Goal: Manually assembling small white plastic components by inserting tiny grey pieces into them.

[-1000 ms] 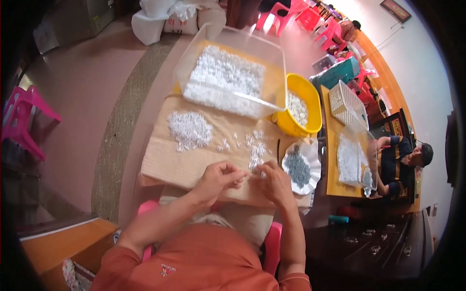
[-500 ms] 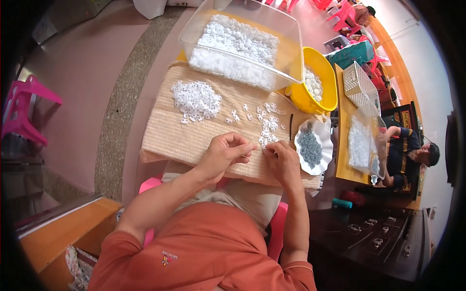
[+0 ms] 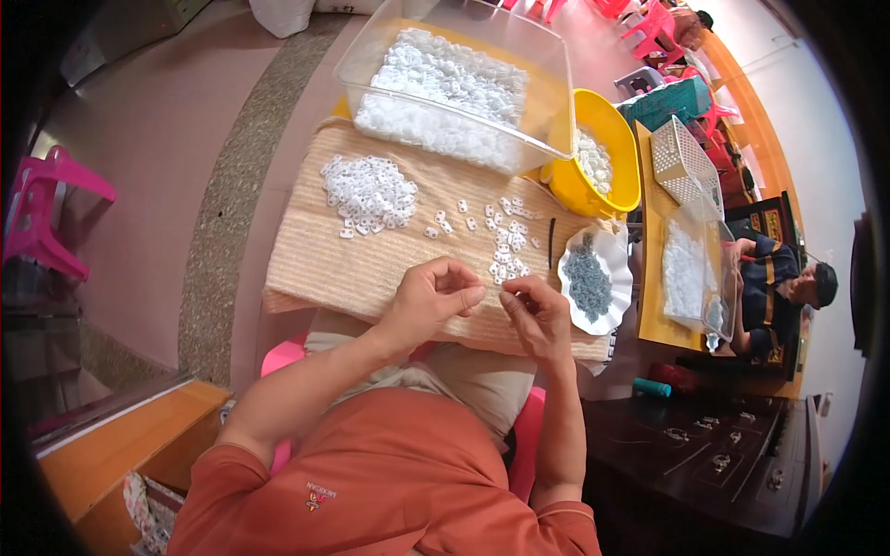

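My left hand is closed in a pinch above the near edge of the towel-covered table. My right hand pinches too, its fingertips close to the left ones; whatever either holds is too small to make out. Just beyond them lie loose small white plastic pieces, each with holes. A larger pile of the same white pieces sits farther left. To the right of my right hand, a white fluted dish holds a heap of small grey-blue parts. A thin black strip lies beside the dish.
At the table's far side stands a clear plastic tub full of white pieces. Beside it is a yellow bucket. A co-worker sits at another table on the right. Pink stools stand at the left.
My right hand has drawn back slightly from the loose white pieces toward me, and its fingertips have come nearer to my left hand's. The view has shifted a little.
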Available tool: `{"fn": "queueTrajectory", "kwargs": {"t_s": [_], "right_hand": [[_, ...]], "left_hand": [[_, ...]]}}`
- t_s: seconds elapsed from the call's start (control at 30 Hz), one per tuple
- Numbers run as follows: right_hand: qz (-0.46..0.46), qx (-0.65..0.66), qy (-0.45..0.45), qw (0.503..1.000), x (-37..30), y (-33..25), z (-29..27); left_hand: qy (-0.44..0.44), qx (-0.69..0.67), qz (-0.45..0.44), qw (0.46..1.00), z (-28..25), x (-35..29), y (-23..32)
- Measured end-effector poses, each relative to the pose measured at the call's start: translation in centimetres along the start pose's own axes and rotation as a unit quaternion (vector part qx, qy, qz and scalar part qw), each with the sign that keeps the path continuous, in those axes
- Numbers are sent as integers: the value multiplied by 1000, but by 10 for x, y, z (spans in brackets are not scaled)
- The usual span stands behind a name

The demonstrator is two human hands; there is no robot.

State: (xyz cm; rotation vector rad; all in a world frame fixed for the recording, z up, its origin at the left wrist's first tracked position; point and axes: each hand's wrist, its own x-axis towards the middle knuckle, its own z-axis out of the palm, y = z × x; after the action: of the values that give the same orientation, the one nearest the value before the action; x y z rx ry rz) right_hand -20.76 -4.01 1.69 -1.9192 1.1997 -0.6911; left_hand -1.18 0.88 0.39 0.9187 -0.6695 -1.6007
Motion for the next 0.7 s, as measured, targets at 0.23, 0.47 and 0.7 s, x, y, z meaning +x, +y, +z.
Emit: {"fn": "queueTrajectory", "kwargs": {"t_s": [0.23,0.47,0.7], "right_hand": [[54,140,-97,984,-3,-35,-1],[68,339,-51,937,-12,-23,4],[4,119,57,991,-19,-15,-3]], "left_hand": [[-52,-32,-33,998,2,-5,5],[-72,-88,-111,987,10,-8,11],[-102,-79,-104,986,9,-10,2]]}}
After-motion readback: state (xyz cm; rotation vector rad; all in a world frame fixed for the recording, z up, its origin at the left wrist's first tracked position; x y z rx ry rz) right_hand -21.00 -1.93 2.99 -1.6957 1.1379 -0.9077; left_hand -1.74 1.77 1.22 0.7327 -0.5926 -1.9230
